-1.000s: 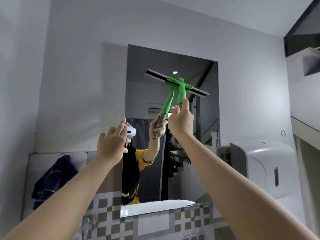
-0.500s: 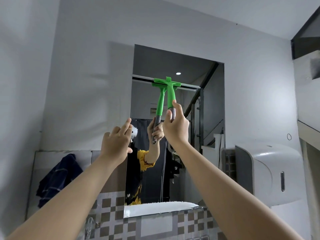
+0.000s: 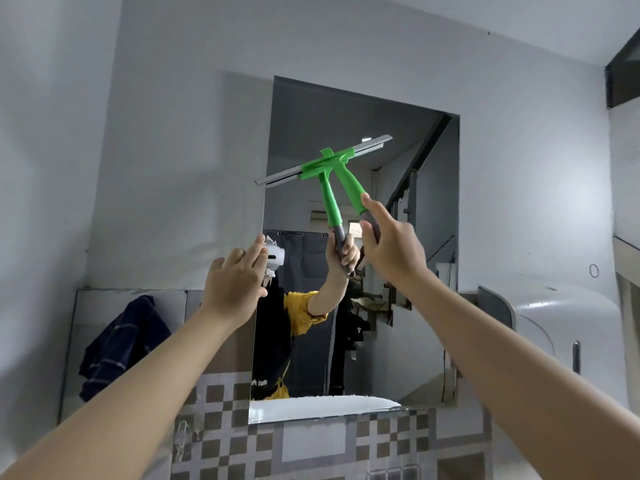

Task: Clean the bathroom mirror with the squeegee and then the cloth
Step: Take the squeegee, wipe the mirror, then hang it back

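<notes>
Since half a second ago: squeegee (image 3: pixel 332 164) blade tilted from level to a slant, right end raised, left end past the mirror (image 3: pixel 398 306) edge. Right hand (image 3: pixel 389 252) grips the handle, index finger extended along it, probably to steer blade angle. Left hand (image 3: pixel 235 282) rests flat, fingers straight, on the mirror's left edge, likely to brace. Blade sits in the upper part of the glass; contact with it cannot be confirmed. Dark cloth (image 3: pixel 121 344) hangs on the wall at left, untouched. Dispenser (image 3: pixel 554 337) at right. Reflection doubles the handle. Streaks on glass too faint to judge.
</notes>
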